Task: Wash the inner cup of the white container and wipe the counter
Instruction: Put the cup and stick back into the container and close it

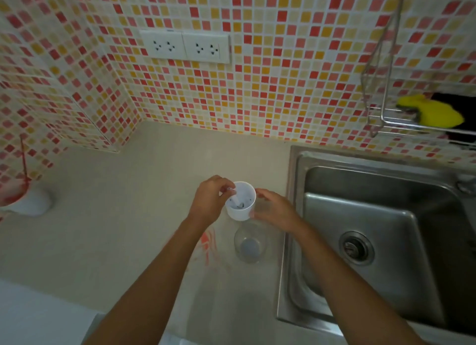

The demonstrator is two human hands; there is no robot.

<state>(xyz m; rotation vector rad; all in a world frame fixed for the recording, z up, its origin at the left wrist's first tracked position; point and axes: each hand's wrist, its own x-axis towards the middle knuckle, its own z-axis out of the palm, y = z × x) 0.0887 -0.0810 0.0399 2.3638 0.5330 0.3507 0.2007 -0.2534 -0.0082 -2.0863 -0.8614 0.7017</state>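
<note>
A white container (240, 210) stands on the beige counter (128, 216) just left of the sink. My left hand (210, 200) is at its left rim, with fingertips pinching something small and white inside the opening; I cannot tell exactly what. Against the container's right side rests my right hand (275, 210), steadying it. A clear lid or cup (249, 244) lies on the counter right in front of the container. Red smears (207, 244) stain the counter beside the clear piece.
A steel sink (373, 216) fills the right side, its drain (356, 246) uncovered. A wire rack (386, 118) on the tiled wall holds a yellow sponge (435, 111). A white cup with red residue (25, 200) stands far left. Wall sockets (185, 47) sit above the counter.
</note>
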